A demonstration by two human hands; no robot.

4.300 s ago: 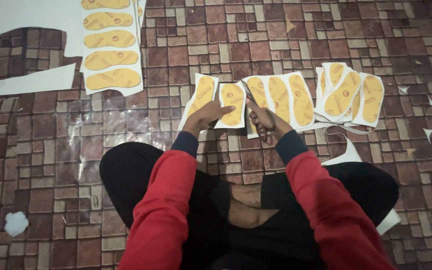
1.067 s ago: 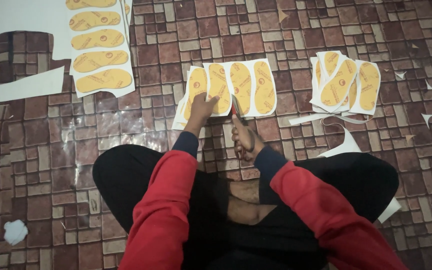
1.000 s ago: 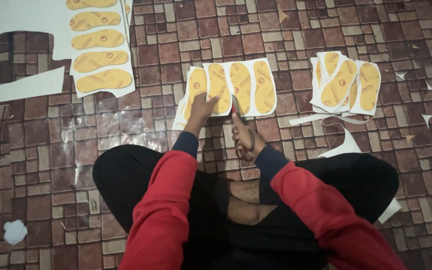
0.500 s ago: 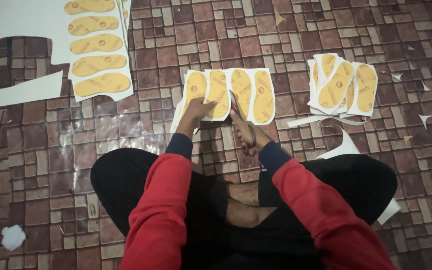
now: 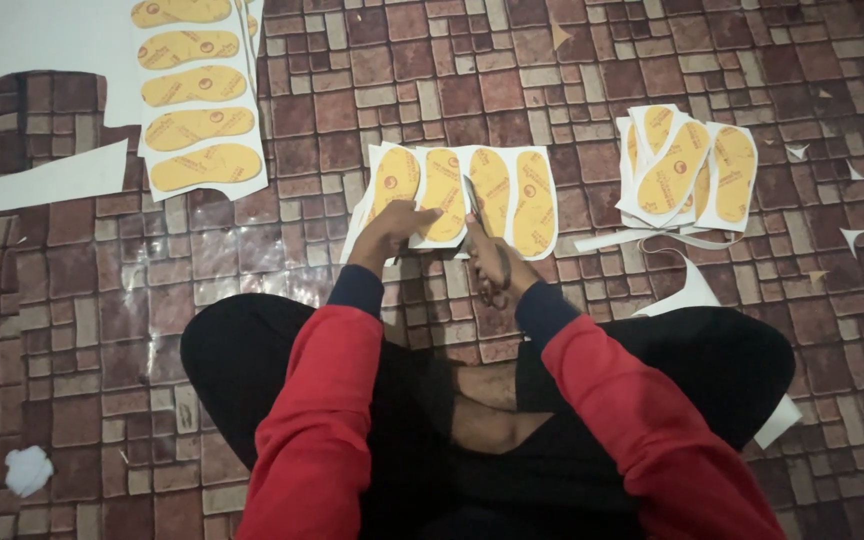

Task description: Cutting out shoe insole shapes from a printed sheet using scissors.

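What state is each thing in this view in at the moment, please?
Left hand: gripping the strip's near edge.
Right hand: closed on the scissors.
Scissors: blades inside the strip.
Sole-print strip: four prints, partly cut.
Cut pieces: stacked, overlapping.
Large sheet: flat, uncut prints.

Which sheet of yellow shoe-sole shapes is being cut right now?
On the brick-patterned floor, look just ahead of the seated person's knees. The white strip with four yellow soles lies there, held by the left hand. Unlike the other sheets, it has scissors cutting into it.
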